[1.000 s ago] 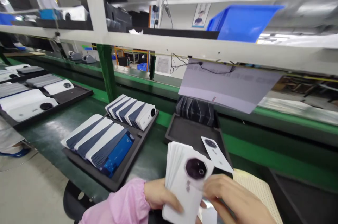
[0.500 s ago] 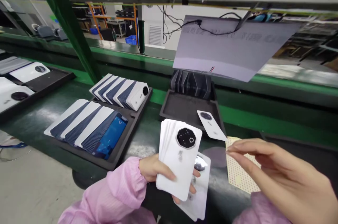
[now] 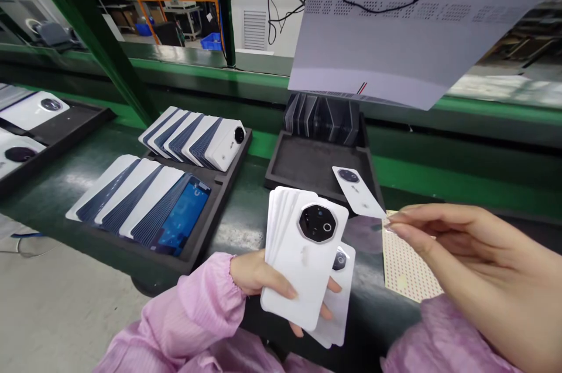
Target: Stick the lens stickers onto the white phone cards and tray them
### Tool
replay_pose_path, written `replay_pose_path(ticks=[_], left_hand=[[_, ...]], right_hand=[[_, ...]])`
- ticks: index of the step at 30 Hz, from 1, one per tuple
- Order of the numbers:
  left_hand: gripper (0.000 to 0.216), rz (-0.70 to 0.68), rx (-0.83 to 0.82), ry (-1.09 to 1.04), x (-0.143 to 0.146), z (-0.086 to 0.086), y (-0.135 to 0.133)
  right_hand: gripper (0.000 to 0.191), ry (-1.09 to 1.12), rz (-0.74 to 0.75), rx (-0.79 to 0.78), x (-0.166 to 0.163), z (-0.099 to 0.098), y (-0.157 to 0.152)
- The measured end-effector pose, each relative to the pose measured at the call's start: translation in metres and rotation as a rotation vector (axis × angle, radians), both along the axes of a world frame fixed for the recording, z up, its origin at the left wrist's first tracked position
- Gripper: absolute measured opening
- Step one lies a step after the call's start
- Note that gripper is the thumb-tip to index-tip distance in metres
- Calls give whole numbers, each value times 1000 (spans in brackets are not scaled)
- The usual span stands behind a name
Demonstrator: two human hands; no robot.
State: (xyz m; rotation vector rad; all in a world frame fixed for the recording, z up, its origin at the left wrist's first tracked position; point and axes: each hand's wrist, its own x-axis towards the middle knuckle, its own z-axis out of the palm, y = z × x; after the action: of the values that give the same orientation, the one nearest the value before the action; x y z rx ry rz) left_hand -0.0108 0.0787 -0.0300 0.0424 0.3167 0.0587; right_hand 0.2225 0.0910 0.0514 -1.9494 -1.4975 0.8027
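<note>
My left hand (image 3: 274, 279) grips a fanned stack of white phone back panels (image 3: 302, 267), thumb on top and fingers beneath. The uppermost panel has a dark octagonal camera patch. Below that stack, more white panels (image 3: 345, 297) stick out past my fingers; I cannot tell whether they are held or lie on the bench. My right hand (image 3: 474, 262) has thumb and forefinger pinched together above a yellowish sheet of small dots (image 3: 408, 270). Something tiny and clear seems to show at the fingertips. Just beyond them, one white panel (image 3: 357, 191) leans over a tray's edge.
Two rows of white and dark-blue phone panels fill a black tray (image 3: 215, 209) on the left. Another black tray (image 3: 316, 165) holds dark panels at its back. A grey-white board (image 3: 373, 39) hangs above it. A green post (image 3: 92, 39) slants at left; more panel trays (image 3: 83, 121) stand beyond.
The view has tilted down slightly. My right thumb and forefinger stay pinched over the dotted sheet. My left hand still holds the fanned panels, now turned a little.
</note>
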Motion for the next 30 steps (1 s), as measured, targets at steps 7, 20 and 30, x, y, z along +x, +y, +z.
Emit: replay_pose_path(ticks=[7,20,30], left_hand=[[47,37,44,-5,4,8,4],[52,87,73,59,-2,-3,1],[52,86,76,63,1,-4,0]], right_hand=[[9,112,216,-15,-20,-13,11],[25,206,176,-213,19,-26,3],[18,372,139,-182,-2,-24,9]])
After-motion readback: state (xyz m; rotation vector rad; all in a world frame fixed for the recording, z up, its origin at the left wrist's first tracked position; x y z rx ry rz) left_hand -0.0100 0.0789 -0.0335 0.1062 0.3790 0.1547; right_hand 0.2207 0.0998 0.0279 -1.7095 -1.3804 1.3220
